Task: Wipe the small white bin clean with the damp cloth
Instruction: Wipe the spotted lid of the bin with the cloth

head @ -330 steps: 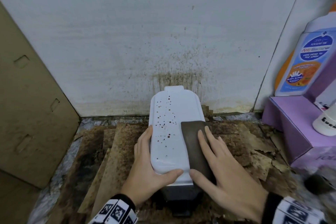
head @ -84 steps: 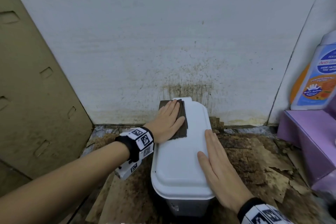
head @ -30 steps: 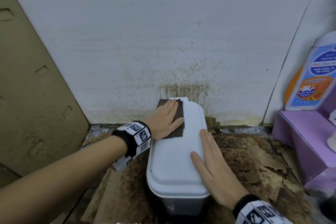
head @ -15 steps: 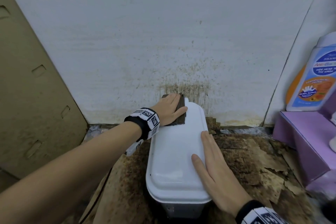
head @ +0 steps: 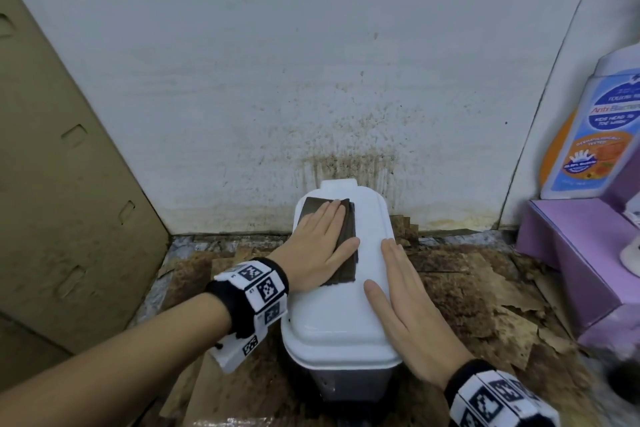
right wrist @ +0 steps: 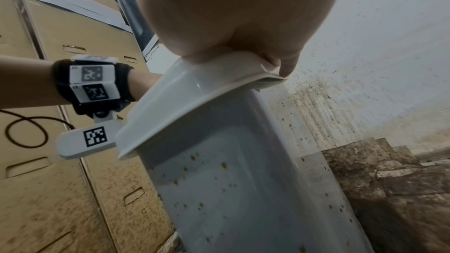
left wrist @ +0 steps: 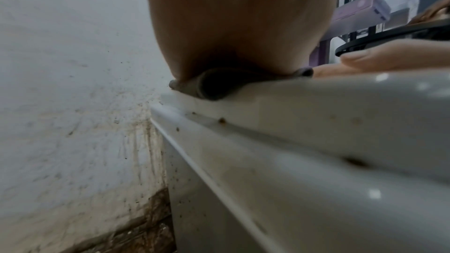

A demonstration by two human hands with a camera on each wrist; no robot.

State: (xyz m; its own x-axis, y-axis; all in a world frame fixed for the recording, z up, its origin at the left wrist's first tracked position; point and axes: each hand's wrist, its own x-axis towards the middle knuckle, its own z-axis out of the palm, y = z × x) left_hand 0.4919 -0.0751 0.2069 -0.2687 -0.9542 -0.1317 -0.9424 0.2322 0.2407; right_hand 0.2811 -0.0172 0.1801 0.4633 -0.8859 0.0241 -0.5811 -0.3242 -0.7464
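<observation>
Your left hand (head: 317,246) lay flat with straight fingers (head: 330,215) pressing the folded dark cloth (head: 343,246) onto the far left part of the small white bin's lid (head: 332,308), while your right hand (head: 412,319) rested open, fingers straight, along the lid's right edge. The bin (right wrist: 233,189) stood on the stained floor (head: 467,291) against the spattered white wall (head: 311,80), brown specks dotting its side. A cardboard box (head: 62,184) stood left; a purple box (head: 581,253) and a wash bottle (head: 595,128) right.
</observation>
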